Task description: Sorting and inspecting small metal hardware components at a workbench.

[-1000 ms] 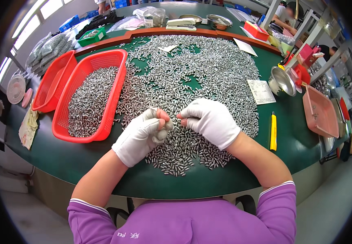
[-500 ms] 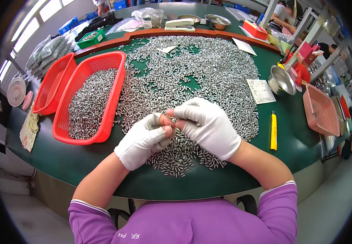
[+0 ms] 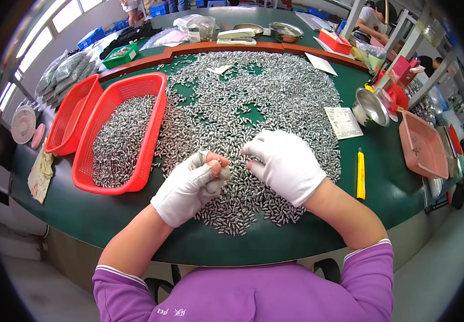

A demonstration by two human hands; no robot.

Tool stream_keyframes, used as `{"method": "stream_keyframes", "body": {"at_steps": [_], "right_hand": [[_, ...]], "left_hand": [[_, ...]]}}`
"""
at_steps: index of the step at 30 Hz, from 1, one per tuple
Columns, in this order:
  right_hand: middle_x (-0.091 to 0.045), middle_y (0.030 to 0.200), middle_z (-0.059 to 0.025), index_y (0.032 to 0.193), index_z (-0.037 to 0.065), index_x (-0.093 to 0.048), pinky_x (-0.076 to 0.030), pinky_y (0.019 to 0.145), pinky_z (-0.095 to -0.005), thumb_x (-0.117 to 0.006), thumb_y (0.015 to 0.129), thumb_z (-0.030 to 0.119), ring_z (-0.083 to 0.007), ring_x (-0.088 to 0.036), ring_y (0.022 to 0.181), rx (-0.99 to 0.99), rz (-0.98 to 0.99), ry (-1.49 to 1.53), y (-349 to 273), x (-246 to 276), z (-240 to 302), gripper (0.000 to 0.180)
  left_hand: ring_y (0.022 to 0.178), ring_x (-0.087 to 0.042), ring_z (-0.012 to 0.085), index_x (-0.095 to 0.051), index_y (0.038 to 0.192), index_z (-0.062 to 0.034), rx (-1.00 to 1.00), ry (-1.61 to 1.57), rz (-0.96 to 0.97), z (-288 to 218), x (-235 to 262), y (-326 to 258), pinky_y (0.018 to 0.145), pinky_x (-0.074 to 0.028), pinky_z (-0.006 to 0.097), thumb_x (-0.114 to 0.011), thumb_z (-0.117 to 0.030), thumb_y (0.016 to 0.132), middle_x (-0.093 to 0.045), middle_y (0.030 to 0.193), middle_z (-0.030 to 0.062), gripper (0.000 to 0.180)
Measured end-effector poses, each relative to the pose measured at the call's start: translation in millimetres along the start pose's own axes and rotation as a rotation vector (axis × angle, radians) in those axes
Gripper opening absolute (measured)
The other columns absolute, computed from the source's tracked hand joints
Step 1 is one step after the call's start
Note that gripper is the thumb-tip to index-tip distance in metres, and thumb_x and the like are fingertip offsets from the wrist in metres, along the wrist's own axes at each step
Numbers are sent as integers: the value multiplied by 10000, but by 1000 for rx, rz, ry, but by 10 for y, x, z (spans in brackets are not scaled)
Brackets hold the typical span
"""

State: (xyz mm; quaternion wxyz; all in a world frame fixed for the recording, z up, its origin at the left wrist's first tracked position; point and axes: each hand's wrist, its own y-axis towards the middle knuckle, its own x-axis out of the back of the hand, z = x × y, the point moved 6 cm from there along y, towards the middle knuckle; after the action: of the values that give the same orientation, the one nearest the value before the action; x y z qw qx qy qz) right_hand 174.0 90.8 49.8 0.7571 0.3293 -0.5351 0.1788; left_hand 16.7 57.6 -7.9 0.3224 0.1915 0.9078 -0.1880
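Left hand (image 3: 189, 185) in white cotton glove, fingers curled shut around a few small silver metal pieces (image 3: 218, 161) pinched at thumb and fingertip; right hand (image 3: 288, 163) in white glove just beside it, palm down on the wide heap of small silver metal cylinders (image 3: 253, 102), fingertips bent into the heap, whether they grasp anything cannot be told; heap spreads over the round green table (image 3: 387, 188), near edge of heap stops short of table rim; red plastic mesh basket (image 3: 154, 107) half full of pieces left of hands, touching heap; yellow utility knife (image 3: 360, 174) on bare green right of right hand; bare strip of table along front rim.
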Motion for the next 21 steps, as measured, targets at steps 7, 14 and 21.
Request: {"method": "stream_keyframes", "body": {"at_steps": [7, 14, 21], "right_hand": [[-612, 829, -90, 865, 122, -653, -504, 733, -428, -699, 792, 223, -299, -616, 830, 44, 80, 15, -44, -298, -3, 133], [-613, 804, -87, 829, 86, -635, -502, 704, -397, -697, 780, 125, -296, -617, 781, 76, -174, 215, 37, 18, 55, 88], [-634, 830, -73, 850, 80, -673, -515, 685, -344, -756, 747, 50, -249, -635, 764, 108, -254, 536, 17, 155, 150, 136]], "left_hand": [[677, -469, 58, -577, 1110, -75, -15, 2, 4, 9, 10, 9, 608, -387, 184, -634, -240, 967, -620, 925, 9, 226], [713, -486, 61, -548, 1170, -48, -29, -11, 23, -29, -33, 3, 661, -415, 190, -638, -212, 957, -615, 991, 25, 283], [747, -470, 47, -509, 1161, -73, 48, 75, 25, 31, -91, -21, 682, -416, 191, -674, -164, 924, -589, 982, -4, 302]]}}
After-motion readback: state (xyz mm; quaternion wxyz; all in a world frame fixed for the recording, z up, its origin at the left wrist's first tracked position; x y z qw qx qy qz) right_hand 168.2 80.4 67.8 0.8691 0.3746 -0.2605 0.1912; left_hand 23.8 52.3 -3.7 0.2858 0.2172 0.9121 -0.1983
